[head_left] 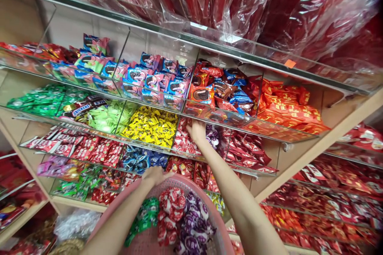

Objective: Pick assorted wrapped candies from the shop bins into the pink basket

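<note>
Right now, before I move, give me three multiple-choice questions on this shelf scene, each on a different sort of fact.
1. Where is the right hand?
A. On the Snickers bars
B. On the red-and-white wrapped sweets in a shelf bin
C. Among the yellow sweets

2. What colour is the basket?
A. Blue
B. Pink
C. Green

3. What is the left hand doing?
A. Holding the basket's rim
B. Hanging empty at the side
C. Reaching into the green sweets

Answers:
1. B, it rests in that bin, beside the purple wrappers.
2. B, pink plastic shows around the sweets inside it.
3. A, it lies over the basket's top edge.
</note>
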